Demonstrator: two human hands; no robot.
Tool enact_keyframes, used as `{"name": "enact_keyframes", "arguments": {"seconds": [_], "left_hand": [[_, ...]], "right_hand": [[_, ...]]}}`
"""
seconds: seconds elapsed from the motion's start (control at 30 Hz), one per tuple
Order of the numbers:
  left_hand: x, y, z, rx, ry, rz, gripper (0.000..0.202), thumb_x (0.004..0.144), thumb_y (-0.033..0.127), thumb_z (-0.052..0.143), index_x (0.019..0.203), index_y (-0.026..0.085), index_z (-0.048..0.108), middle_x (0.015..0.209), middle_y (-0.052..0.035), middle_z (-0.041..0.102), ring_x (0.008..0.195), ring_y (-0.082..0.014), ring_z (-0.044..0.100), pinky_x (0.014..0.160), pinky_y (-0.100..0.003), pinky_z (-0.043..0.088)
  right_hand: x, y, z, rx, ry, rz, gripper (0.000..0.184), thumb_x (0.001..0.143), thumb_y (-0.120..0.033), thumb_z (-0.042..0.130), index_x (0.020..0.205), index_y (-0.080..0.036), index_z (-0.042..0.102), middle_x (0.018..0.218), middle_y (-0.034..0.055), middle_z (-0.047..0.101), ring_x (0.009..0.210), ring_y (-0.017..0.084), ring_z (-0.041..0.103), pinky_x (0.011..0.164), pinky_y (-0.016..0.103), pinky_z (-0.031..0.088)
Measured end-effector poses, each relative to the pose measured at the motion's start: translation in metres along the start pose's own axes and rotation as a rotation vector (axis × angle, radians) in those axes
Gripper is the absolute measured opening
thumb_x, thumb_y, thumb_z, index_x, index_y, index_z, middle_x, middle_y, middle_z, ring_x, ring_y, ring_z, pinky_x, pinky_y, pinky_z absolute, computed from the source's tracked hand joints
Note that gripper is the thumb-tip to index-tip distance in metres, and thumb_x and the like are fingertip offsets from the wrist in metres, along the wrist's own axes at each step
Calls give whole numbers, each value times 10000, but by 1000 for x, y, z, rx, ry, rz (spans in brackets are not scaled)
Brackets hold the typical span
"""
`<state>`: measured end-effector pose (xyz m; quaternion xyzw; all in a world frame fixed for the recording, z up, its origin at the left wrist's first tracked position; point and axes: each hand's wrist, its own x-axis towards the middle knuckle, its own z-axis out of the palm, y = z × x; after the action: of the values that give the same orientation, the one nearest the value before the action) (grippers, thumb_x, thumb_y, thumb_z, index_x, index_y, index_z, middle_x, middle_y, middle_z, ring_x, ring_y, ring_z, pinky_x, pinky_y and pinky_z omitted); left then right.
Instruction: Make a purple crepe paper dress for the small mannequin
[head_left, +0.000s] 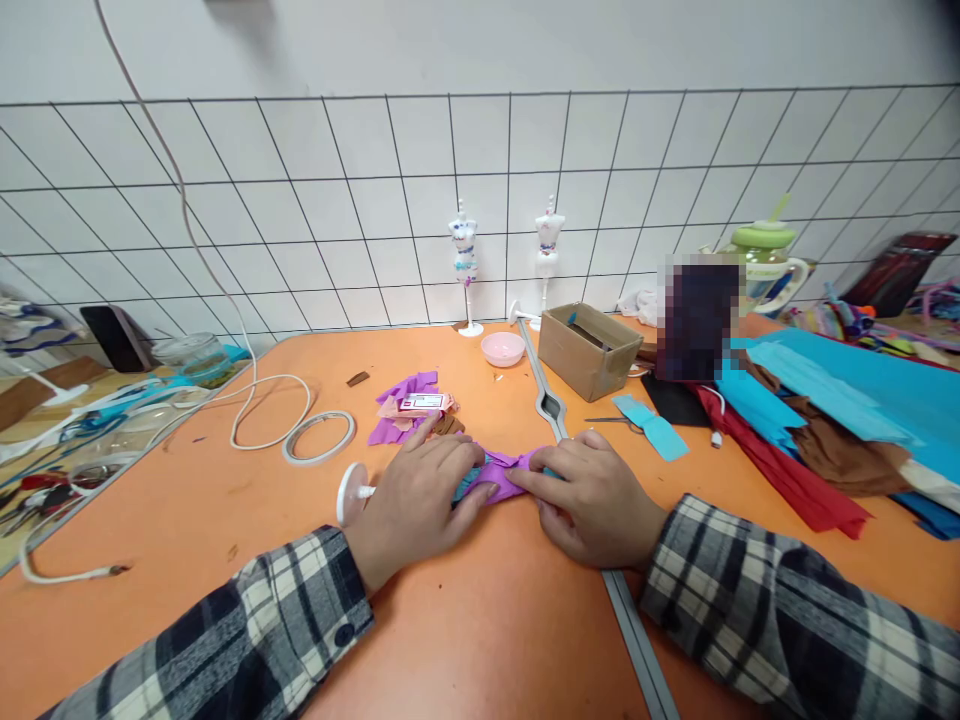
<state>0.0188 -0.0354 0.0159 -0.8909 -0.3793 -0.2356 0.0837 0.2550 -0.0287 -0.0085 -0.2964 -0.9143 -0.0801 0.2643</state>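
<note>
A small mannequin lies on its side between my hands, mostly covered. Its white round base [351,495] sticks out beside my left wrist. A thin purple strip [510,475], folded and creased, is wrapped around its body, with a bit of blue showing at the left. My left hand [424,490] presses the near edge with its thumb, its fingers curled over the far side. From the right, my right hand [592,490] pinches the strip's other end, its index fingertip on the fold. I cannot tell whether the strip is paper or cloth.
Behind my hands lie purple scraps [405,405] with a small packet [421,403]. A tape roll [319,438] and white cable [240,420] are at left. Two mannequins [465,260] stand by a pink bowl [502,349] and cardboard box [589,350]. Scissors [611,420] and coloured sheets [840,440] lie right.
</note>
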Motion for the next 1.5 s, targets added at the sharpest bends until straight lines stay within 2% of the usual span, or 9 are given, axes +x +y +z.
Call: {"name": "enact_keyframes", "arguments": {"seconds": [0.27,0.4,0.47,0.6,0.73,0.87,1.03,1.23,1.5], "left_hand": [[-2,-4,0,52,-44,122,254,935,349,533,1100,185,636,988,-82,710,983,-256,656,961,-471,472],[-1,-9,0,128,-92,197,216,954,343,512,1010,186,650,961,-81,700,895,-238,672,873,-427,516],[0,-12,0,120,-114,176,200,950,329,520,1051,193,627,962,-70,695,910,-233,669,836,-396,527],[2,-17,0,63,-129,118,439,873,450,614,1193,159,546,1056,-104,663,999,-275,633,813,-401,533],[1,-20,0,130,-219,241,220,942,300,523,1139,221,578,1047,-84,641,953,-235,625,773,-358,533],[-2,-23,-2,184,-278,269,279,962,196,466,1214,282,549,1075,-76,624,993,-220,606,760,-322,532],[-3,-23,-3,228,-312,275,374,952,178,483,1301,311,500,1099,-82,615,1050,-235,586,790,-338,538],[-4,-23,-2,222,-303,277,338,946,180,500,1262,293,540,1076,-78,612,1039,-228,595,782,-326,542],[1,-14,-1,314,-293,288,257,948,207,492,1179,230,603,994,-78,636,869,-226,637,585,-285,516]], "right_hand": [[-3,-1,1,-34,-35,13,376,812,-190,561,1171,-244,657,986,53,646,789,185,503,723,380,265],[-2,-1,2,-8,-53,66,392,810,-171,576,1174,-287,661,1006,54,625,876,210,509,786,390,295],[0,-1,3,13,-30,87,374,818,-166,580,1158,-292,673,1015,57,619,922,220,512,833,404,309],[2,1,3,51,5,117,345,851,-206,581,1175,-276,676,1132,92,599,1054,251,508,922,444,326],[2,1,4,126,-21,120,366,852,-184,574,1192,-276,673,1194,93,593,1094,250,513,935,444,359],[-1,1,4,199,-47,142,409,834,-160,585,1217,-279,663,1243,94,588,1139,252,514,963,458,382],[-4,5,5,217,-40,139,413,817,-153,612,1191,-314,682,1353,86,546,1228,270,490,1014,511,386],[-6,7,9,240,-71,149,460,810,-134,606,1216,-341,670,1474,75,449,1350,283,403,1073,555,351],[-5,9,11,275,-85,170,449,827,-134,594,1225,-325,674,1504,69,423,1373,268,385,1108,531,335]]}}
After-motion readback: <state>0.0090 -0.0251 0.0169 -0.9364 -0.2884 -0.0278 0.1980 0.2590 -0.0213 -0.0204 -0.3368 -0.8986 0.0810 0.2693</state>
